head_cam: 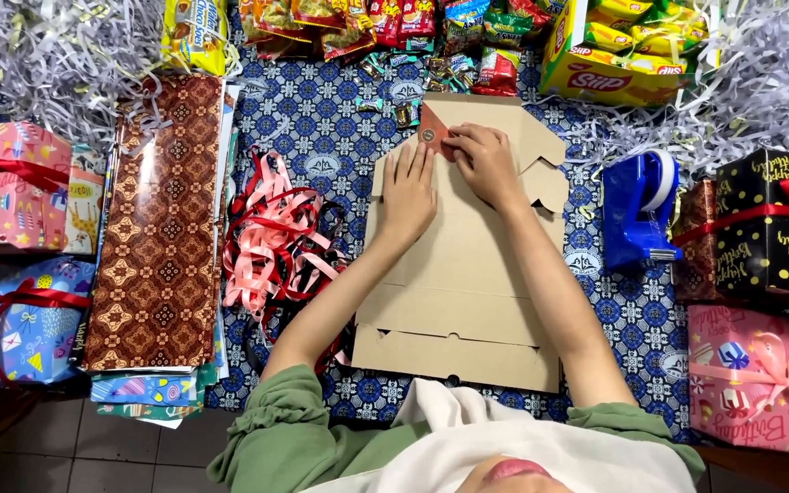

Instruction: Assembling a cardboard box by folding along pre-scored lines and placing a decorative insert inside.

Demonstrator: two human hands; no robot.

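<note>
One flattened brown cardboard box (463, 274) lies on the tabletop (340, 137), which is covered by a blue patterned cloth, straight in front of the person. The left hand (408, 192) lies palm down on the upper part of the cardboard, fingers straight and close together, pressing flat and gripping nothing. The right hand (484, 160) rests just beside it at the top edge, its fingers curled and pinched on one small red tag (433, 132) with a round sticker, held against the cardboard. Both forearms reach forward from green sleeves and converge toward the card's upper middle. To the left lies one loose heap of pink and red ribbon (276, 242), then one stack of wrapping paper sheets (162, 219) topped by a brown patterned sheet. Four wrapped gift boxes show: a pink one (6, 187) and a blue one (25, 329) at the left, a black dotted one (773, 224) and a pink one (760, 379) at the right. One blue tape dispenser (636, 210) stands right of the cardboard. Snack packets (394, 27) and one yellow carton (609, 55) lie along the far edge, amid shredded paper (57, 46).
</note>
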